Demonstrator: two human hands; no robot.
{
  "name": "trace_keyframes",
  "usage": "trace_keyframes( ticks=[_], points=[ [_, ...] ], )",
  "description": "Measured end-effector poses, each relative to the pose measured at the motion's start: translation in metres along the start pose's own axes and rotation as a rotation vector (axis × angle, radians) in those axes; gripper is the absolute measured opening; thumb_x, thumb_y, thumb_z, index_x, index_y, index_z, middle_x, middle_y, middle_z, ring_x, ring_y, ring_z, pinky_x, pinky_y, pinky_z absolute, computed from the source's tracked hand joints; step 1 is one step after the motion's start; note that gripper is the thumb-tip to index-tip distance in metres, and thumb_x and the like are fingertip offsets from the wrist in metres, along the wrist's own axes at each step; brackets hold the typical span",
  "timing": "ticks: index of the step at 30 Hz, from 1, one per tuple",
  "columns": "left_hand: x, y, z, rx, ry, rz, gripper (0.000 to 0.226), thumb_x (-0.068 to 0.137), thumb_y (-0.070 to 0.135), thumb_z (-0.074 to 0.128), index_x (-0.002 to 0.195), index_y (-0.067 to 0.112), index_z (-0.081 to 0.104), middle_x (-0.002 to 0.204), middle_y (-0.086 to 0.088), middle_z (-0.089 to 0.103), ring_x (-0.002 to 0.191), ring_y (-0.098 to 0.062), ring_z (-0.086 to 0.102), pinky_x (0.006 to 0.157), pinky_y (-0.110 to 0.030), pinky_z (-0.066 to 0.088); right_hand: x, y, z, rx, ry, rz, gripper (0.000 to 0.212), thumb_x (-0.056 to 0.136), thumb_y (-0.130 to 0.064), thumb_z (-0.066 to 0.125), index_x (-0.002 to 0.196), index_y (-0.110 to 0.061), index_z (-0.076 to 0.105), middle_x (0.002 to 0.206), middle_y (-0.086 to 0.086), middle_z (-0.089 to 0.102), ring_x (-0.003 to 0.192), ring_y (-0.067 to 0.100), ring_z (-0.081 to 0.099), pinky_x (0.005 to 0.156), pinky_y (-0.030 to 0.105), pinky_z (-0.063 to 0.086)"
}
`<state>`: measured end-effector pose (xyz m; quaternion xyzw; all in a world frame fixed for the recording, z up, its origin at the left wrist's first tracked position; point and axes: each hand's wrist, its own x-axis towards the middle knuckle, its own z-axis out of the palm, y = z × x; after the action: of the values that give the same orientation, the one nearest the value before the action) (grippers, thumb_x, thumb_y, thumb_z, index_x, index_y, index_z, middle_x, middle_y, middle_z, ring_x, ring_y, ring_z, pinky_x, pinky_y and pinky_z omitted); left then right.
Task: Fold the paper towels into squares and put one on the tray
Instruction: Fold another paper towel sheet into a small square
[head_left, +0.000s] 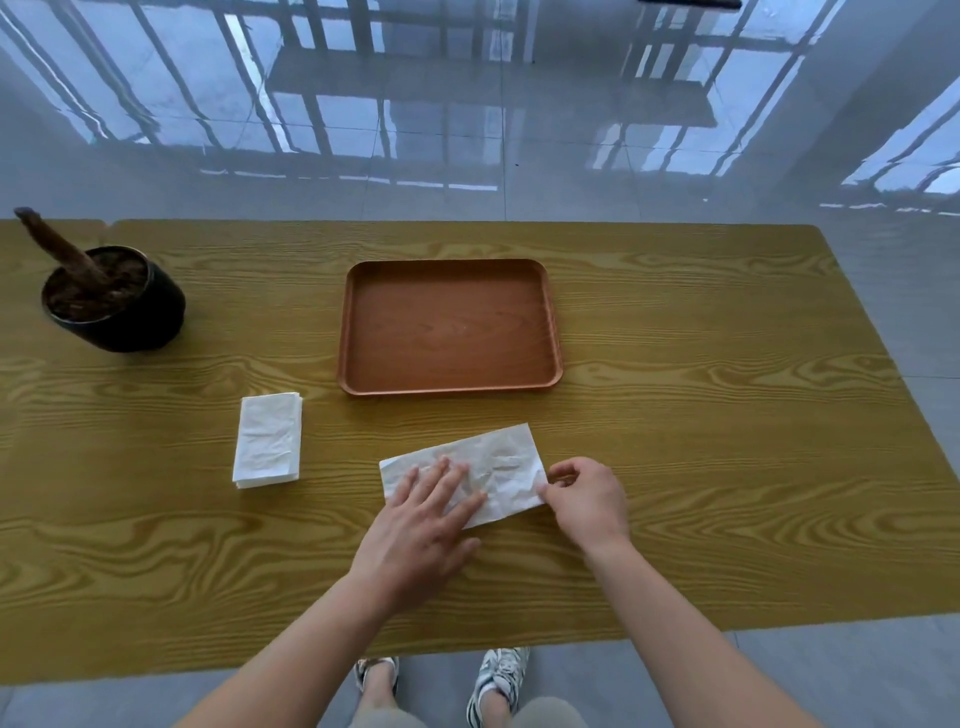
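A person at the near edge of a wood-grain table (675, 415) works a paper towel (498, 462) toward a square. The towel, a long white strip and not yet square, lies close to the middle of the near edge. Its long axis runs left-to-right, w/ the right end swung slightly toward the far edge.

The left hand (431, 499) lies flat on the strip's left half, fingers straight and spread, pressing it to the table and gripping nothing. The right hand (587, 499) pinches the strip's right end at its near corner betw. thumb and forefinger.

The coming move turns on that right end. In all likelihood it goes up and over toward the left hand, along the long axis, to halve the strip. The right hand has the grip and the left acts as anchor.

The tray (452, 387), brown w/ no towel on it yet, sits straight beyond the strip toward the far edge, apart from it and approx. centred on the table. Both hands look about equally near to it.

A stack of towels (267, 439) lies left of the strip, well apart, w/ its long axis running near-to-far. A black plant pot (119, 306) stands by the far-left corner. No brand, label or legible writing shows anywhere.
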<state>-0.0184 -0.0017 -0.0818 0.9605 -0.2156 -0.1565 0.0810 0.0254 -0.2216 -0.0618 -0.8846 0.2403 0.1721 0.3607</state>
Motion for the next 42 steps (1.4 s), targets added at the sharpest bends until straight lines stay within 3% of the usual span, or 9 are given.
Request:
trace_keyframes(
  ticks=[3,7,15,18,23,28,32,35,42],
  points=[
    [0.004,0.007,-0.004,0.012,0.011,-0.035,0.063,0.095,0.063,0.023,0.15,0.035,0.032,0.165,-0.007,0.018,0.153,-0.025,0.004,0.123,-0.048,0.001,-0.001,0.003,-0.004,0.112,-0.038,0.076,0.009,0.077,-0.018,0.079,0.084,-0.021,0.074,0.073,-0.002,0.075,0.072,0.02,0.072,0.074,0.044,0.062],
    [0.01,0.021,-0.003,0.022,0.012,-0.077,0.056,0.093,0.062,0.028,0.148,0.048,0.025,0.162,-0.012,0.022,0.151,-0.035,0.01,0.119,-0.06,0.008,-0.004,0.002,-0.005,0.186,-0.06,0.111,0.01,0.073,-0.011,0.074,0.072,-0.021,0.073,0.056,-0.002,0.072,0.053,0.014,0.068,0.061,0.043,0.061],
    [0.001,0.017,0.003,0.019,0.048,-0.043,0.057,0.092,0.062,0.028,0.149,0.052,0.022,0.165,-0.011,0.015,0.152,-0.033,0.0,0.12,-0.06,0.002,-0.005,0.0,0.001,0.213,-0.052,-0.007,0.017,0.078,-0.031,0.079,0.076,-0.021,0.066,0.076,-0.006,0.07,0.075,0.014,0.064,0.069,0.034,0.053],
    [-0.005,0.014,0.003,0.012,0.051,-0.031,0.058,0.095,0.06,0.027,0.15,0.041,0.032,0.165,-0.006,0.017,0.153,-0.03,-0.001,0.12,-0.06,0.004,-0.003,0.001,0.001,0.206,-0.026,-0.036,0.018,0.079,-0.029,0.081,0.081,-0.023,0.065,0.082,-0.006,0.07,0.079,0.014,0.066,0.073,0.037,0.057],
    [-0.009,0.013,0.007,0.01,0.008,-0.049,0.064,0.094,0.062,0.022,0.153,0.036,0.025,0.167,-0.003,0.006,0.152,-0.025,-0.013,0.119,-0.06,-0.003,-0.007,-0.001,0.001,0.336,-0.063,-0.075,0.023,0.08,-0.02,0.083,0.095,-0.029,0.067,0.087,-0.005,0.074,0.082,0.009,0.072,0.076,0.031,0.06],
    [-0.013,0.011,0.002,-0.013,0.056,-0.032,0.063,0.095,0.058,0.033,0.15,0.028,0.037,0.164,-0.007,0.021,0.153,-0.026,0.005,0.12,-0.06,0.008,-0.018,-0.009,0.01,0.351,-0.111,-0.205,0.013,0.084,-0.026,0.079,0.094,-0.03,0.073,0.088,-0.012,0.075,0.084,0.002,0.069,0.077,0.023,0.057],
    [-0.026,0.003,0.002,-0.035,0.14,-0.065,0.057,0.091,0.049,0.047,0.138,0.018,0.054,0.153,-0.012,0.043,0.147,-0.03,0.029,0.117,-0.059,0.026,-0.027,-0.016,0.02,0.229,-0.177,-0.341,0.023,0.084,-0.027,0.08,0.106,-0.024,0.073,0.098,-0.012,0.072,0.086,0.004,0.066,0.08,0.023,0.056],
    [-0.034,-0.003,0.005,-0.053,0.184,-0.1,0.054,0.091,0.046,0.049,0.135,0.016,0.057,0.151,-0.013,0.046,0.145,-0.03,0.034,0.118,-0.054,0.025,-0.032,-0.016,0.027,0.063,-0.139,-0.526,0.029,0.083,-0.026,0.081,0.11,-0.02,0.072,0.103,-0.011,0.069,0.085,0.006,0.062,0.079,0.024,0.053],
    [-0.039,-0.003,0.009,-0.282,0.295,-0.201,0.039,0.087,0.026,0.066,0.123,0.012,0.061,0.143,-0.011,0.053,0.141,-0.026,0.041,0.118,-0.046,0.029,-0.042,-0.006,0.041,-0.252,-0.113,-0.773,0.044,0.083,-0.035,0.079,0.122,-0.018,0.07,0.125,-0.008,0.063,0.107,0.015,0.051,0.094,0.026,0.047]
  ],
)
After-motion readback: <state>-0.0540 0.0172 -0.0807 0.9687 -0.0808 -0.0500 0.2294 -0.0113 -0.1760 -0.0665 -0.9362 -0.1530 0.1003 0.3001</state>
